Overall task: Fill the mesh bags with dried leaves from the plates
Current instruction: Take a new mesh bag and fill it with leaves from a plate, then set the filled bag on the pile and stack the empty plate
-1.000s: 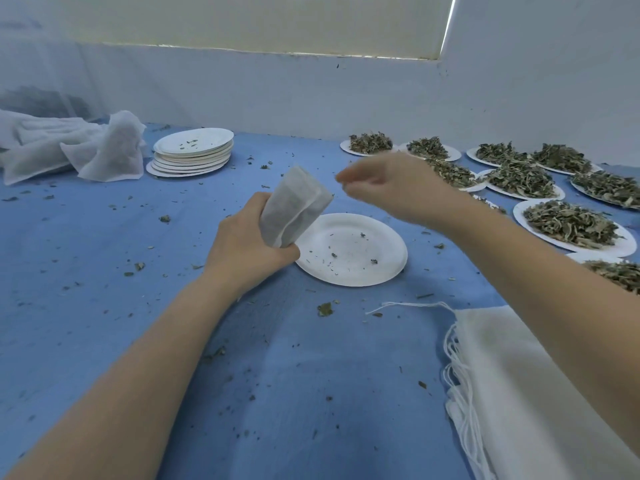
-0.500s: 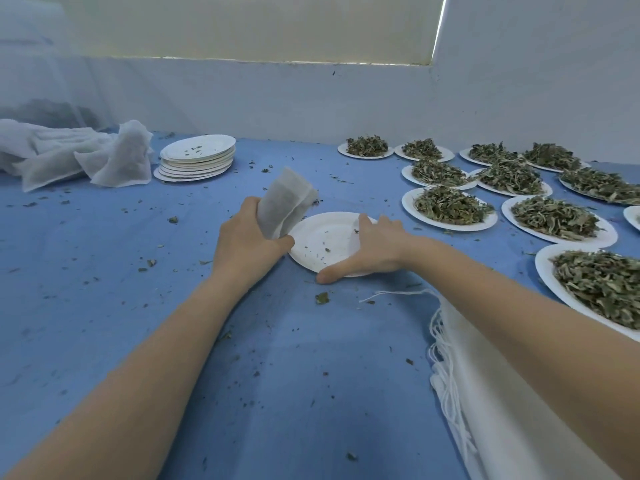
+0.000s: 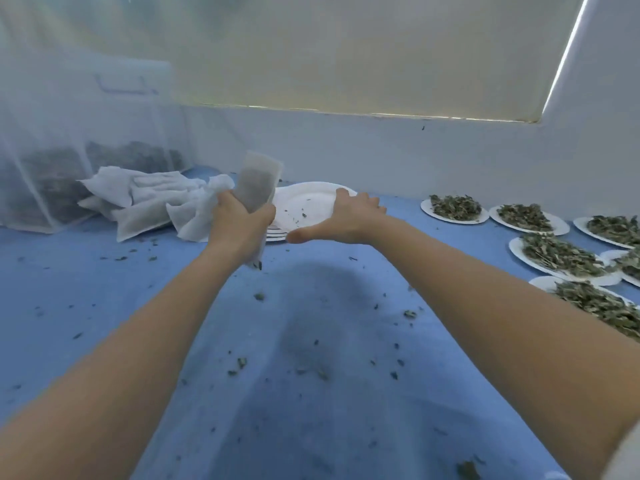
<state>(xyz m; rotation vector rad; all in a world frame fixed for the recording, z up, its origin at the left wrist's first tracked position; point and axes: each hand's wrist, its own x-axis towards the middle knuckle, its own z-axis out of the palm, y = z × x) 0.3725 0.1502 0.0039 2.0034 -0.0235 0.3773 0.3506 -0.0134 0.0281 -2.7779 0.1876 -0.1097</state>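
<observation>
While our left hand keeps its grip curled round the filled mesh bag, holding it upright above the tabletop, our right hand lies flat, fingers straight, against the right edge of the empty plate atop a stack of plates. At ten o'clock from the bag, touching nothing we hold, lies a heap of filled bags, backed by a netted bin. Plates of dried leaves run along three o'clock, the nearest rims just beside our right forearm. Between our arms, toward six o'clock, open blue surface stretches wide, scattered only with leaf crumbs.
</observation>
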